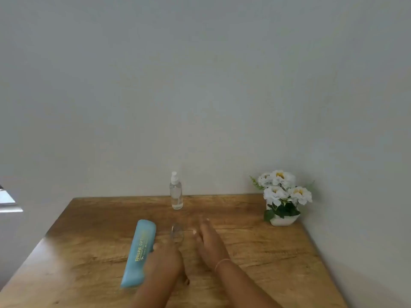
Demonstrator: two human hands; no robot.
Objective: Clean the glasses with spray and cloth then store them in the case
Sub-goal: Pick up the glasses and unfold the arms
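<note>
Wooden table (89, 218) carries one blue case (140, 250), one upright spray bottle (176, 194), one pair of clear glasses (177, 234) and one flower pot (282, 220). The case lies shut, its long axis running away from me and tilted slightly right. The blurred glasses lie just right of it. My right hand (209, 243) is flat and holds nothing. I cannot tell my left hand's (164, 263) grip.

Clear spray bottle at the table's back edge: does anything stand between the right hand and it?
Nothing visible does: only bare brown wooden table lies between the right hand and the clear plastic spray bottle. The blurred clear glasses lie left of that hand; the white flower pot stands off to the right.
</note>
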